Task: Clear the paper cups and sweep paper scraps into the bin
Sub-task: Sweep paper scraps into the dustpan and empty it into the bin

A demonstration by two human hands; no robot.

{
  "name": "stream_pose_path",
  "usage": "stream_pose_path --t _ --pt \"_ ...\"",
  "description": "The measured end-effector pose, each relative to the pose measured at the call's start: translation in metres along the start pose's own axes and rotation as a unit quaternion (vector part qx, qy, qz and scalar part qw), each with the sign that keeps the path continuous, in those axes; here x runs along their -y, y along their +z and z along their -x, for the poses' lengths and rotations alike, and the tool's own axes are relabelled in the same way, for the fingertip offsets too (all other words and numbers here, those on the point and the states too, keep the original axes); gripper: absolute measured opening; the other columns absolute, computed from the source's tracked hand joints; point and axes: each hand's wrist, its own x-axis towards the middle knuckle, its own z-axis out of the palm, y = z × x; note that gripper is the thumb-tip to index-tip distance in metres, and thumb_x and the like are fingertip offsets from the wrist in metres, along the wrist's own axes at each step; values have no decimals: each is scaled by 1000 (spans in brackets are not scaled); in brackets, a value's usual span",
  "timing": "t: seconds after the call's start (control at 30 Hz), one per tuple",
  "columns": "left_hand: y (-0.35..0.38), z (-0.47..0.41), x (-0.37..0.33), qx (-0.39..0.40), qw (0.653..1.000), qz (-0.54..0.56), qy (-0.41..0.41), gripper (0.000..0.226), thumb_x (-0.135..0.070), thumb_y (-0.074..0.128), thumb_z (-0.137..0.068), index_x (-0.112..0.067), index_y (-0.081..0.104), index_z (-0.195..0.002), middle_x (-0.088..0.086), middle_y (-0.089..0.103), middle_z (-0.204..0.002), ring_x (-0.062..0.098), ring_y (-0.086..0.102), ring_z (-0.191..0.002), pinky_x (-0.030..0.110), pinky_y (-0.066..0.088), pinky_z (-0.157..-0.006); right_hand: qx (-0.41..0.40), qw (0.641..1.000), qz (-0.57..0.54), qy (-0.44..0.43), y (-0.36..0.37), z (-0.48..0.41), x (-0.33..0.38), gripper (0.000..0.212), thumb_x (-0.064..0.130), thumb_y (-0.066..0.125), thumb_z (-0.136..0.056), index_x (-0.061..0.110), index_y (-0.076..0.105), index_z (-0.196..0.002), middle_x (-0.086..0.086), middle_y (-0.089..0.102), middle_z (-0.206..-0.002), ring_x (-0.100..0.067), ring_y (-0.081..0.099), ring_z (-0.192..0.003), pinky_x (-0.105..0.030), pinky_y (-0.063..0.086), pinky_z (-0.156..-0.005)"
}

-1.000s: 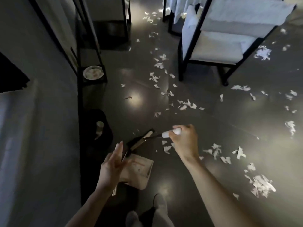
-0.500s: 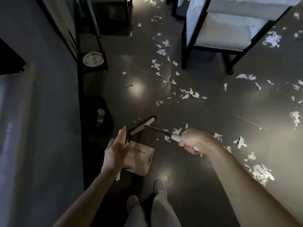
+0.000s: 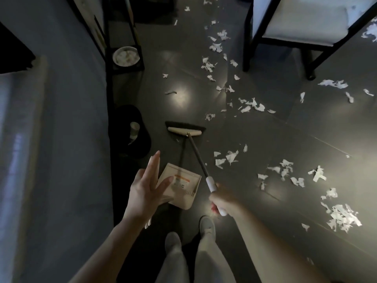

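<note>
Right hand (image 3: 222,198) fingers clamped round white broom handle (image 3: 211,185). Broom head (image 3: 184,130) on floor (image 3: 269,139), near black bin (image 3: 140,153). Left hand (image 3: 145,194) fingers straight, apart, over dustpan (image 3: 183,188). Paper scraps (image 3: 282,170) scattered rightward. Paper cup (image 3: 134,127) inside bin.

I see a black-framed chair (image 3: 306,23) with a pale seat, top right. Dark glossy floor (image 3: 265,139), with lamp glare near centre. Black rack (image 3: 126,69) top left, a white bowl (image 3: 126,56) on its low shelf. Grey surface (image 3: 57,139) fills the left; can't tell what it is.
</note>
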Motion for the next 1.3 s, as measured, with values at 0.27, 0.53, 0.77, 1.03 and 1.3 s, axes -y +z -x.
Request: stream_pose_path --t 0.27,0.53,0.77,1.03,1.3 --pt "-12 -4 3 30 997 4 66 83 -11 66 -85 -26 14 -149 -3 28 -149 10 28 -139 29 35 -109 -19 998 -28 51 26 -20 -7 31 10 35 -89 17 47 -117 -4 51 -82 -16 39 -54 -12 29 -33" --pt "-3 -6 9 27 998 -30 37 91 4 64 -86 -41 15 -149 0 51 -137 4 44 -122 -8 28 -86 -27 999 -19 -17 27 -20 3 25 11 29 -86 32 42 -95 6 51 -88 -10 46 -60 -15 38 -49" --pt "0 -7 -4 77 995 15 56 96 3 57 -91 -72 12 -133 -12 38 -140 -30 35 -111 -6 28 -89 -81 995 -46 -42 1 4 -7 26 4 30 -80 21 50 -82 -2 48 -75 -16 35 -53 -15 25 -37" --pt "24 -10 -70 184 976 -7 115 92 -7 56 -94 -79 9 -125 2 53 -128 -7 49 -112 -9 28 -80 -140 967 -208 -54 -43 61 -47 17 19 47 -93 34 53 -86 0 48 -61 -8 35 -35 -18 27 -36" --pt "95 -33 -200 291 932 -51 207 89 -11 56 -94 -74 6 -131 -5 46 -132 -19 52 -86 -2 40 -70 -194 917 -347 -41 -155 93 -117 20 9 48 -94 21 60 -104 -2 42 -54 -9 34 -35 -15 25 -33"
